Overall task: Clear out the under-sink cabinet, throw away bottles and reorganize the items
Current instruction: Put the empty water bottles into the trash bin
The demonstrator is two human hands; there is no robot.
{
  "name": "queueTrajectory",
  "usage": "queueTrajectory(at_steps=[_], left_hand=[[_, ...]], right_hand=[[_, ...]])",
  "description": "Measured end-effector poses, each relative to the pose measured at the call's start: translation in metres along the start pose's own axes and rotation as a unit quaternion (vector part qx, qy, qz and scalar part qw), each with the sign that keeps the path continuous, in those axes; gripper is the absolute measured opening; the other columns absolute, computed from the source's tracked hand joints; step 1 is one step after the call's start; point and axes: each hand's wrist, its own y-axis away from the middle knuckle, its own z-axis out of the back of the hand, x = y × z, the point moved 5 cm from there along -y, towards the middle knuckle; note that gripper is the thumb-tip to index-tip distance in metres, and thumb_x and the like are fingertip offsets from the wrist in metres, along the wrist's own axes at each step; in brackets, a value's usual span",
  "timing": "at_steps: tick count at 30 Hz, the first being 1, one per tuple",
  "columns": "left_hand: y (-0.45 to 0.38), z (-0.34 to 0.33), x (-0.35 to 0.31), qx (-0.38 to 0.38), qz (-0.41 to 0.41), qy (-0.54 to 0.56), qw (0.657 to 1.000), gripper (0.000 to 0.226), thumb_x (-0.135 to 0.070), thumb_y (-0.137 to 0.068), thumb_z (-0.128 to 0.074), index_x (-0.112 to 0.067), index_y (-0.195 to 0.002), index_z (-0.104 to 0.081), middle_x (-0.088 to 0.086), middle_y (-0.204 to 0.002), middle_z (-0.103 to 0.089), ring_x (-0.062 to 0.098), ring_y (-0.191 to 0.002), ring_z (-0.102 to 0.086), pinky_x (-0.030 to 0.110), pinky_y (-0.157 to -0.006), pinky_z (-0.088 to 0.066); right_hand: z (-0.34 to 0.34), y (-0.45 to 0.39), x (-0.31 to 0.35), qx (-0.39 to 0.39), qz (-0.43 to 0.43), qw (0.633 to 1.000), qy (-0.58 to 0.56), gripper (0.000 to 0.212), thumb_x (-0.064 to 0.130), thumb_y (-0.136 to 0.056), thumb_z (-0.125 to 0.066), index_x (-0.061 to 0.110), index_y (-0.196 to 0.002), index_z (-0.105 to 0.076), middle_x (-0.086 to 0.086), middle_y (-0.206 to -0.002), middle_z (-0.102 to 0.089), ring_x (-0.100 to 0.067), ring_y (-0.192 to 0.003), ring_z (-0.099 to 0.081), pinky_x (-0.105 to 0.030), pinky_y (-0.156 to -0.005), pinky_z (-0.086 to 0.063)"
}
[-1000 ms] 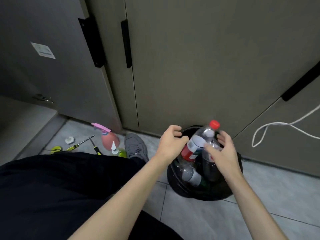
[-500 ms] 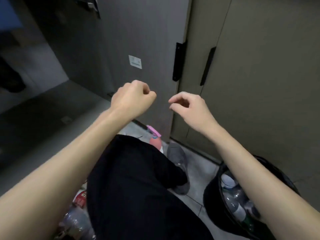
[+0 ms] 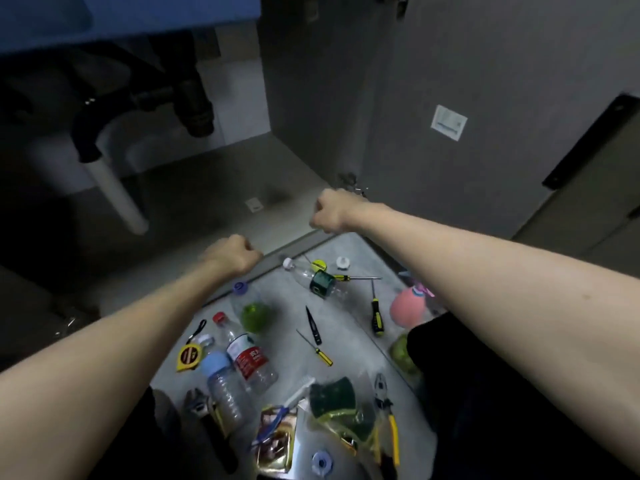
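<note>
The open grey under-sink cabinet (image 3: 194,202) with its black drain pipe (image 3: 194,109) stands bare-floored ahead. On the grey tiled floor (image 3: 349,344) before it lie clear plastic bottles, one red-labelled (image 3: 251,358), among yellow-handled screwdrivers (image 3: 375,315). Above them the left hand (image 3: 235,256) and right hand (image 3: 330,213) hover with fingers curled into fists, holding nothing.

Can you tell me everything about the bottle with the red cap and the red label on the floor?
The bottle with the red cap is clear plastic and looks empty. It has a small red cap at the far end and a red and white label round its middle. It lies on its side on the grey floor tiles, cap pointing toward the cabinet. A bottle with a pale blue cap lies close against its left side. No hand touches it.
</note>
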Motion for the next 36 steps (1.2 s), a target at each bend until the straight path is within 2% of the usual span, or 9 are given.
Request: queueTrajectory(at_steps=[5,8,12,16,19,24,30,33,36], left_hand=[[0.005,-0.067,0.072,0.023,0.081,0.027,0.996,0.031,-0.044,-0.088,-0.057,-0.015,-0.090,-0.068,0.007,-0.087,-0.071,0.028,-0.083,-0.068,0.033,-0.076,-0.055],[0.012,-0.101,0.098,0.037,0.110,0.024,0.993,0.030,-0.046,-0.085,-0.059,-0.017,-0.087,-0.067,0.007,-0.091,-0.069,0.029,-0.085,-0.065,0.031,-0.069,-0.049],[0.025,-0.144,0.128,0.068,0.147,0.022,0.987,0.030,-0.047,-0.089,-0.058,-0.019,-0.096,-0.065,0.007,-0.100,-0.067,0.029,-0.094,-0.063,0.034,-0.081,-0.052],[0.038,-0.183,0.145,0.075,0.188,0.089,0.975,0.028,-0.044,-0.090,-0.059,-0.017,-0.091,-0.066,0.010,-0.094,-0.069,0.028,-0.088,-0.064,0.035,-0.078,-0.052],[0.038,-0.204,0.144,0.052,0.204,0.142,0.967,0.022,-0.037,-0.088,-0.065,-0.017,-0.082,-0.061,0.008,-0.090,-0.067,0.025,-0.083,-0.063,0.035,-0.076,-0.051],[0.023,-0.218,0.136,-0.047,0.222,0.202,0.953,0.027,-0.027,-0.084,-0.069,-0.012,-0.104,-0.058,0.010,-0.107,-0.062,0.031,-0.099,-0.061,0.041,-0.085,-0.051],[0.008,-0.239,0.132,-0.051,0.258,0.194,0.945,0.053,-0.026,-0.083,-0.076,-0.008,-0.121,-0.044,0.014,-0.127,-0.048,0.033,-0.121,-0.048,0.047,-0.099,-0.045],[-0.003,-0.250,0.129,-0.036,0.311,0.286,0.906,0.078,-0.029,-0.079,-0.082,-0.002,-0.134,-0.035,0.019,-0.132,-0.049,0.037,-0.124,-0.049,0.049,-0.105,-0.044],[-0.009,-0.256,0.126,-0.040,0.378,0.331,0.864,0.081,-0.029,-0.075,-0.085,-0.003,-0.132,-0.033,0.021,-0.129,-0.053,0.040,-0.118,-0.054,0.048,-0.101,-0.048]], right_hand=[[-0.121,-0.005,-0.034,0.120,-0.030,0.990,0.068,0.016,0.032,-0.085,-0.054,0.018,-0.090,-0.057,-0.008,-0.106,-0.063,-0.027,-0.086,-0.058,-0.031,-0.070,-0.044],[-0.172,-0.006,-0.064,0.155,-0.064,0.985,0.049,0.027,0.033,-0.087,-0.055,0.016,-0.107,-0.059,-0.009,-0.114,-0.063,-0.029,-0.096,-0.061,-0.031,-0.073,-0.044],[-0.210,-0.014,-0.087,0.124,-0.073,0.989,0.029,0.048,0.030,-0.089,-0.058,0.012,-0.133,-0.052,-0.012,-0.137,-0.052,-0.032,-0.125,-0.052,-0.038,-0.093,-0.048],[-0.228,-0.035,-0.091,0.072,-0.066,0.995,-0.004,0.053,0.028,-0.090,-0.060,0.008,-0.137,-0.046,-0.015,-0.140,-0.044,-0.034,-0.131,-0.041,-0.044,-0.103,-0.044],[-0.242,-0.053,-0.090,0.041,-0.049,0.998,-0.003,0.059,0.029,-0.089,-0.061,0.009,-0.141,-0.040,-0.014,-0.142,-0.041,-0.033,-0.130,-0.039,-0.044,-0.103,-0.043],[-0.262,-0.078,-0.093,-0.005,-0.030,0.999,0.012,0.079,0.026,-0.090,-0.058,0.013,-0.157,-0.019,-0.013,-0.157,-0.028,-0.033,-0.136,-0.034,-0.045,-0.110,-0.036],[-0.286,-0.087,-0.099,-0.028,-0.054,0.998,0.000,0.072,0.029,-0.087,-0.062,0.009,-0.149,-0.031,-0.015,-0.138,-0.048,-0.034,-0.124,-0.046,-0.045,-0.103,-0.039],[-0.298,-0.078,-0.102,-0.027,-0.053,0.997,-0.039,0.068,0.027,-0.086,-0.064,0.012,-0.145,-0.035,-0.015,-0.128,-0.049,-0.035,-0.113,-0.048,-0.045,-0.089,-0.048],[-0.308,-0.071,-0.103,-0.016,-0.068,0.995,-0.074,0.072,0.022,-0.082,-0.068,0.009,-0.144,-0.034,-0.015,-0.127,-0.046,-0.034,-0.115,-0.046,-0.047,-0.086,-0.051]])
